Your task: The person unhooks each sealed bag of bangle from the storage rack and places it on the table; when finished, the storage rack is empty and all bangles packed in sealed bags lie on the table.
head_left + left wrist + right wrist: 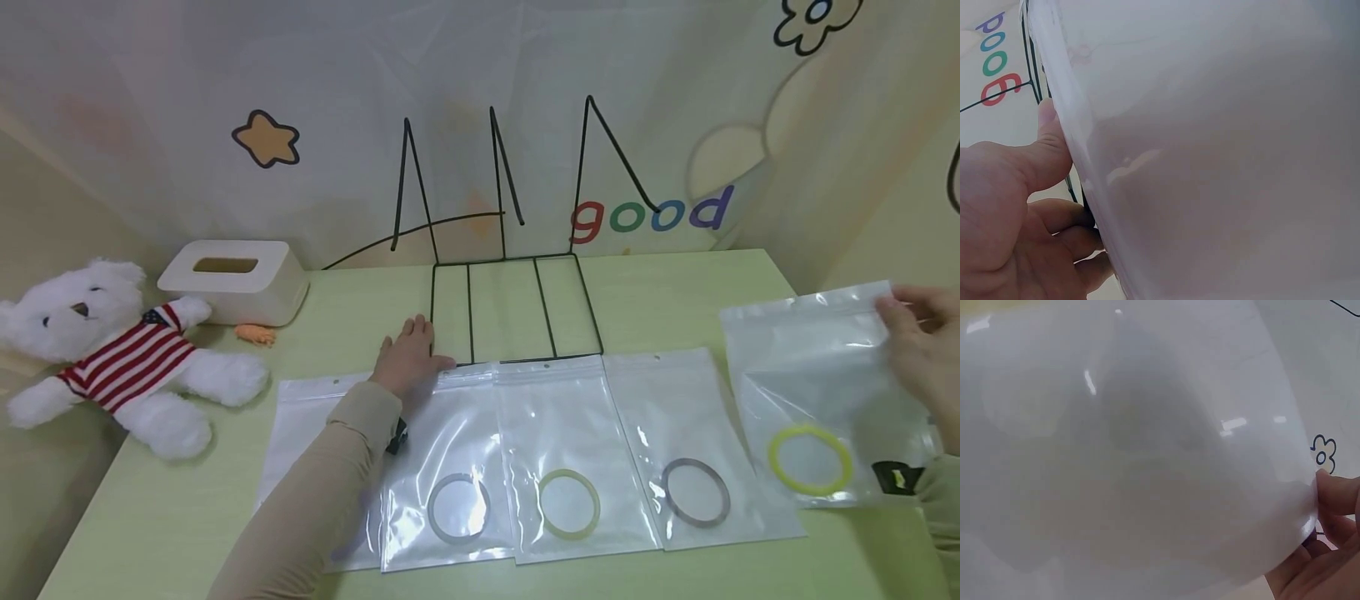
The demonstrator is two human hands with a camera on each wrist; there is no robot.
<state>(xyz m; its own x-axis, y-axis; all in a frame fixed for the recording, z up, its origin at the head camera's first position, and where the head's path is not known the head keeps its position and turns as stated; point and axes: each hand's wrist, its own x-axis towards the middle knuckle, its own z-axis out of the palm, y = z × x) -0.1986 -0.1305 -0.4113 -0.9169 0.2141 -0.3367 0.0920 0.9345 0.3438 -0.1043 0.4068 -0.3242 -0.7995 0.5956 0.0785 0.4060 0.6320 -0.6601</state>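
Observation:
My right hand point(926, 354) pinches the upper right corner of a clear-fronted zip bag point(810, 375) at the far right. A yellow ring point(810, 460) and a black patch with a yellow mark point(897, 478) show low in that bag. In the right wrist view its shiny film point(1147, 456) fills most of the picture. My left hand point(405, 358) rests with fingers extended at the top edge of a bag holding a grey ring point(458, 509). The left wrist view shows the bag film point(1210, 156) hiding those fingertips. My left sleeve partly covers the leftmost bag point(300, 417).
Other bags lie in the row, one with a pale yellow ring point(568, 504), one with a grey-purple ring point(696, 492). Behind them stands a black wire rack point(517, 360). A white teddy bear point(135, 358), tissue box point(240, 287) and small orange object point(255, 335) are on the left.

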